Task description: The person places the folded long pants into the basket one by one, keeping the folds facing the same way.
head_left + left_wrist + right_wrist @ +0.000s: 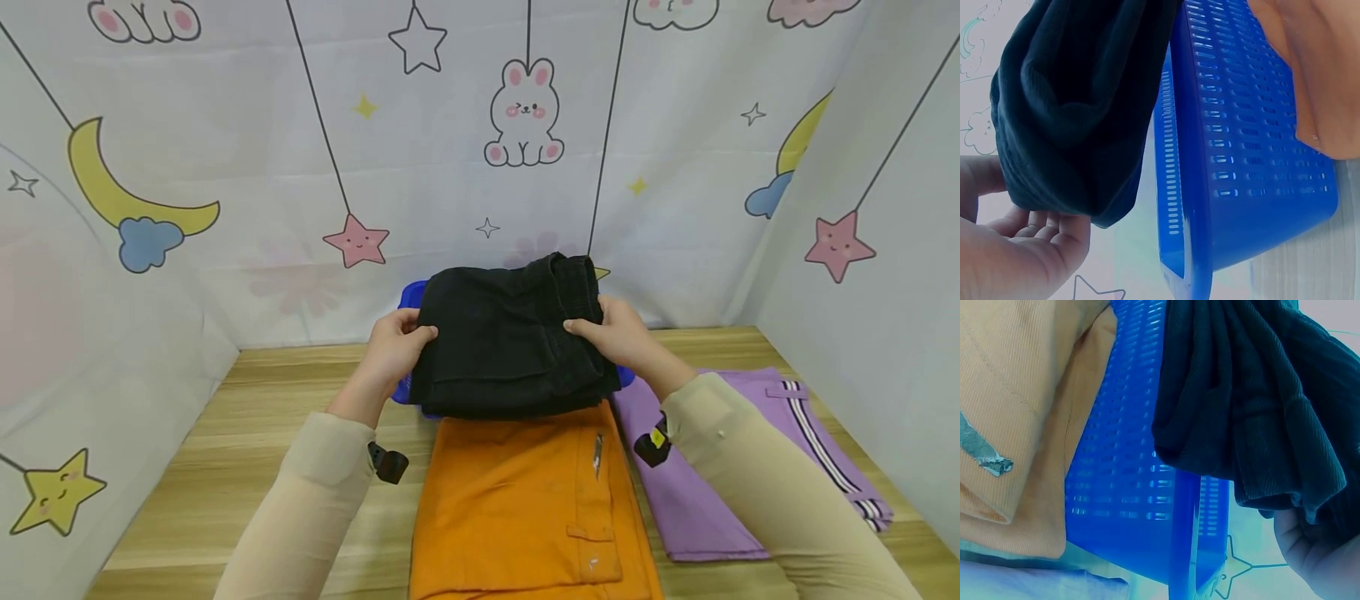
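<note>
Folded black trousers [495,342] are held up by both hands over a blue plastic basket [1260,125]. My left hand [393,346] grips their left edge, thumb on top and fingers beneath, as the left wrist view [1035,250] shows. At the waistband side, my right hand [618,333] pinches the other edge, its thumb on the front face. In the right wrist view the layered folds [1254,419] hang beside the basket's rim [1184,537]. Most of the basket is hidden behind the trousers in the head view.
Folded orange trousers [517,500] lie in front of the basket on the wooden table [187,492]. Purple trousers with striped trim [712,492] lie to the right, partly under the right forearm. A patterned white curtain [450,167] stands behind the table.
</note>
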`<action>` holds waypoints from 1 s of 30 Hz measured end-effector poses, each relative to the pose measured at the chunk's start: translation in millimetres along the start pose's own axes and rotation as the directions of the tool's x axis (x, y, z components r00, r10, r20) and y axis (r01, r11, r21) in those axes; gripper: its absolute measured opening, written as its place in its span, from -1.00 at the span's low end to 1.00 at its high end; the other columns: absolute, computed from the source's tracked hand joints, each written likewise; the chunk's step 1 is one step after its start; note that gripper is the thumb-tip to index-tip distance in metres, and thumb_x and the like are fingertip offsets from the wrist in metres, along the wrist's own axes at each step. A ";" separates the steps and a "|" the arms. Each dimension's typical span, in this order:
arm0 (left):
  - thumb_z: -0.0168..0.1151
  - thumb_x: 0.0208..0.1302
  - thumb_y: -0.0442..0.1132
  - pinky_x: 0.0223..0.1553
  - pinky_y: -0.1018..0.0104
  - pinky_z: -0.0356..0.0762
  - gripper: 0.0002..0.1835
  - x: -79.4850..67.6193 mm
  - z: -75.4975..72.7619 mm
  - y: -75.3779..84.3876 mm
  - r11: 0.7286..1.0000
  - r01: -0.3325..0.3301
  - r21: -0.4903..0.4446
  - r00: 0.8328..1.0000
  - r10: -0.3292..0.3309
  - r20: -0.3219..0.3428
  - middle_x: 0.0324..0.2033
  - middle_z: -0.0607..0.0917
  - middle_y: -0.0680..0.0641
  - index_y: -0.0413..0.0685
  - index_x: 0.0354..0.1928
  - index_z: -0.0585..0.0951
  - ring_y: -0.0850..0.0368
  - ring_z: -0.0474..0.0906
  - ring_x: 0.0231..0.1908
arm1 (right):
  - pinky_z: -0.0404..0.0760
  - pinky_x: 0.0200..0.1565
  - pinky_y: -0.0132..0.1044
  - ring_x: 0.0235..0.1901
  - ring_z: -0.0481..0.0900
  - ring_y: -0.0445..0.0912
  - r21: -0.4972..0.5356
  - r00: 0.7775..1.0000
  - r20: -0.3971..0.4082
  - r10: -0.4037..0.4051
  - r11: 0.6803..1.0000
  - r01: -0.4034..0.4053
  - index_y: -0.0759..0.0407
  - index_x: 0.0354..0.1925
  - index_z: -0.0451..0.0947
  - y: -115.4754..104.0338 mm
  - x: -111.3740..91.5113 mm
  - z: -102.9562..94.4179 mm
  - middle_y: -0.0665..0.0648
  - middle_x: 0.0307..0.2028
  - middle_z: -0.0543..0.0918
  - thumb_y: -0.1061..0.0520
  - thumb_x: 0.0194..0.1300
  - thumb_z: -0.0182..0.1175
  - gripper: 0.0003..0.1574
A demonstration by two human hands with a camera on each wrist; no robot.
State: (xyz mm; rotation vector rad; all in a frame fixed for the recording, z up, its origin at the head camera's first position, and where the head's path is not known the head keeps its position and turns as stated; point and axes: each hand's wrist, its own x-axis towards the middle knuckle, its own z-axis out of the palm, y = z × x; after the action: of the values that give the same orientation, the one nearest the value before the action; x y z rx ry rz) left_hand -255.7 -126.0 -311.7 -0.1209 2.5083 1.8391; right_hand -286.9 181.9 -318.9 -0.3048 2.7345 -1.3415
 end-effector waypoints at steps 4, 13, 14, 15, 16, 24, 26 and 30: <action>0.10 0.30 -0.26 -0.05 0.23 0.58 -0.65 3.1 0.6 -1.6 1.000 0.004 -0.017 1.000 -0.004 -0.016 -0.21 0.55 -0.10 -0.25 0.09 0.49 0.09 0.54 -0.23 | 0.64 -0.20 -0.22 -0.31 0.64 -0.08 -0.002 1.000 -0.011 0.009 1.000 -0.009 0.23 0.07 0.43 0.1 2.4 1.5 0.28 -0.14 0.65 -0.08 0.29 0.16 -0.48; 0.09 0.31 -0.26 -0.04 0.22 0.56 -0.65 7.8 0.2 -1.1 0.999 0.004 -0.046 1.000 -0.005 -0.031 -0.17 0.53 -0.11 -0.25 0.10 0.49 0.06 0.52 -0.19 | 0.65 -0.17 -0.19 -0.28 0.65 -0.04 -0.003 1.000 -0.015 0.015 1.000 -0.015 0.25 0.07 0.42 -3.3 7.2 1.4 0.30 -0.11 0.63 -0.08 0.30 0.15 -0.47; 0.08 0.32 -0.26 -0.01 0.20 0.55 -0.64 8.4 0.0 -0.8 0.999 0.007 -0.047 1.000 -0.008 -0.029 -0.15 0.53 -0.12 -0.24 0.11 0.48 0.04 0.52 -0.17 | 0.65 -0.17 -0.18 -0.27 0.65 -0.03 -0.002 1.000 -0.017 0.014 1.000 -0.014 0.24 0.07 0.42 -3.8 7.8 1.4 0.30 -0.10 0.63 -0.08 0.31 0.15 -0.48; 0.08 0.32 -0.26 0.01 0.18 0.55 -0.64 9.5 -0.3 -0.9 0.999 0.008 -0.046 1.000 -0.010 -0.028 -0.12 0.53 -0.14 -0.24 0.12 0.48 0.03 0.52 -0.14 | 0.65 -0.16 -0.17 -0.26 0.65 -0.02 0.001 1.000 -0.017 0.011 1.000 -0.011 0.25 0.08 0.42 -4.1 8.5 1.6 0.31 -0.10 0.63 -0.07 0.31 0.14 -0.48; 0.07 0.32 -0.26 0.03 0.16 0.54 -0.63 10.2 -0.5 -0.6 0.999 0.012 -0.045 1.000 -0.013 -0.028 -0.10 0.53 -0.14 -0.23 0.13 0.47 0.02 0.52 -0.13 | 0.65 -0.16 -0.17 -0.25 0.65 -0.01 -0.001 1.000 -0.022 0.008 1.000 -0.008 0.25 0.08 0.42 -4.3 9.0 1.6 0.31 -0.09 0.62 -0.06 0.31 0.14 -0.48; 0.08 0.32 -0.26 0.07 0.11 0.52 -0.63 17.4 0.2 0.9 0.999 0.019 -0.043 0.999 -0.020 -0.041 -0.06 0.52 -0.18 -0.22 0.14 0.47 -0.05 0.52 -0.08 | 0.60 -0.04 -0.08 -0.13 0.61 0.08 -0.013 0.999 -0.039 -0.004 1.000 0.004 0.26 0.12 0.39 -9.8 13.7 1.8 0.32 -0.02 0.59 -0.03 0.32 0.13 -0.48; 0.07 0.33 -0.26 0.08 0.11 0.51 -0.63 19.3 0.4 0.3 0.999 0.018 -0.043 0.999 -0.020 -0.047 -0.06 0.52 -0.19 -0.23 0.14 0.46 -0.05 0.51 -0.07 | 0.58 -0.01 -0.06 -0.09 0.59 0.10 -0.015 0.999 -0.043 0.000 1.000 0.000 0.26 0.12 0.39 -10.9 15.3 1.9 0.32 -0.01 0.58 -0.02 0.33 0.12 -0.48; 0.06 0.34 -0.27 0.08 0.11 0.50 -0.63 24.2 1.1 -1.5 0.999 0.021 -0.049 0.998 -0.024 -0.062 -0.06 0.52 -0.19 -0.23 0.15 0.46 -0.04 0.51 -0.08 | 0.58 -0.02 -0.05 -0.10 0.58 0.11 -0.009 0.999 -0.052 0.005 1.000 -0.006 0.27 0.09 0.41 -13.2 18.0 2.7 0.31 -0.02 0.58 -0.01 0.32 0.13 -0.51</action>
State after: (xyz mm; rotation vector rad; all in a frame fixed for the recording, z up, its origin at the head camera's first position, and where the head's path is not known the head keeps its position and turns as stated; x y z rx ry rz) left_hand -279.8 -126.5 -315.2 -0.2099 2.4925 1.9171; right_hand -302.2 168.1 -309.9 -0.2662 2.7828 -1.3543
